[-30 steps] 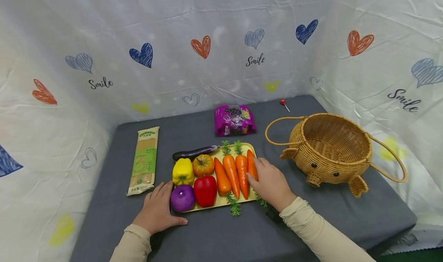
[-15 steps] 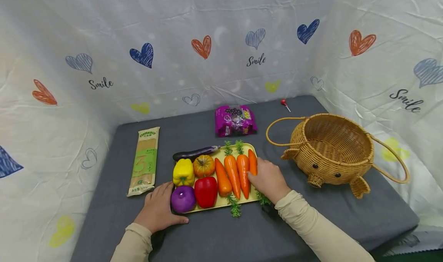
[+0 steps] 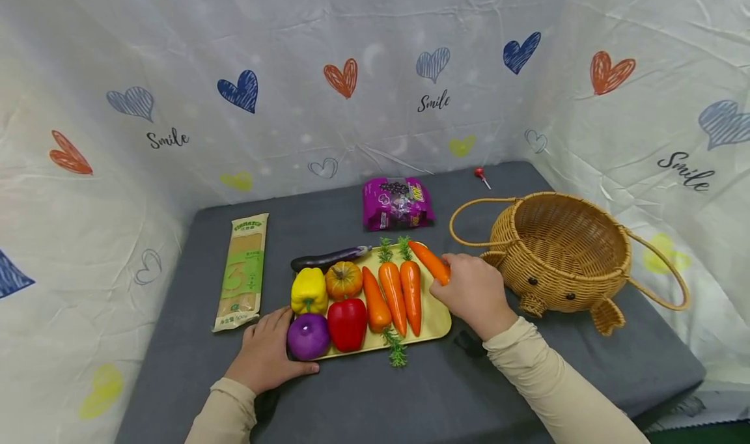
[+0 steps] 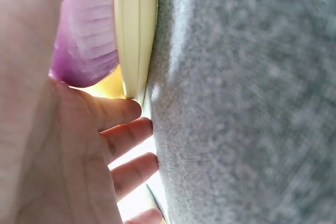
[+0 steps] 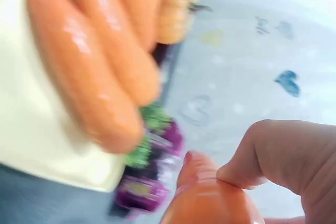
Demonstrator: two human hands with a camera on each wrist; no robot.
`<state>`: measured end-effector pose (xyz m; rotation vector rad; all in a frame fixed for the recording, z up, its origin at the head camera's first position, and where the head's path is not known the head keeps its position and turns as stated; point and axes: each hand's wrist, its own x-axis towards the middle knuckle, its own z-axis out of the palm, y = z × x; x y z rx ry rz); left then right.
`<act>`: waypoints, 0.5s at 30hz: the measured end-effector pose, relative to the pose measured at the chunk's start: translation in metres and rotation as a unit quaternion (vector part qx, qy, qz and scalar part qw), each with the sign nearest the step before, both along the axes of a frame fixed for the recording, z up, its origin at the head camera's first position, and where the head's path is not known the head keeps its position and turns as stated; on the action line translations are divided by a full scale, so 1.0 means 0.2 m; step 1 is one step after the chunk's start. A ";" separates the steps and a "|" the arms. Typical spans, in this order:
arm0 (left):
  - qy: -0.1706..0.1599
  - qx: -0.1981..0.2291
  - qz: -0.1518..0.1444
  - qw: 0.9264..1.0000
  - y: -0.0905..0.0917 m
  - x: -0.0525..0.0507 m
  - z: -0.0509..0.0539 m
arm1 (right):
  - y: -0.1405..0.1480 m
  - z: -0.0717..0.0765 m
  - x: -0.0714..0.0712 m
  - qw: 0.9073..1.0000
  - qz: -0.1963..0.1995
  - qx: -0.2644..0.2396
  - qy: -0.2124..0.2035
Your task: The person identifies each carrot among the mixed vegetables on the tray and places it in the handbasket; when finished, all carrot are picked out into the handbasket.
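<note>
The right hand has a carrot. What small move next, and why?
I'd probably carry the carrot over to the basket: the right hand grips it, the basket stands open beside that hand, and the left hand is at the tray's opposite end.

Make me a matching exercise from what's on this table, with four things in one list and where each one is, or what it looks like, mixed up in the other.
Things:
1 wicker basket
2 purple onion
3 green-labelled packet
4 rightmost carrot

Places or looks:
A gripped by the right hand
B lying to the left of the tray
C open-topped, with a pig's face
D on the tray, beside the left hand

Right pairs: 1-C, 2-D, 3-B, 4-A
</note>
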<state>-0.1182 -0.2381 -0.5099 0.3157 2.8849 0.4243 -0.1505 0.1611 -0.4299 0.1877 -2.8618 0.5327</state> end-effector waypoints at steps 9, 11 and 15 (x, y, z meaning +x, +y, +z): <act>0.002 0.006 0.000 1.000 0.00 0.00 0.01 | 0.11 0.20 0.01 0.992 0.019 0.004 0.127; 0.003 0.007 -0.001 1.000 0.00 0.00 0.01 | 0.14 0.22 0.00 0.990 0.018 0.005 0.138; 0.006 0.008 -0.002 1.000 0.00 -0.01 0.00 | 0.21 0.26 0.01 0.990 0.009 0.002 0.140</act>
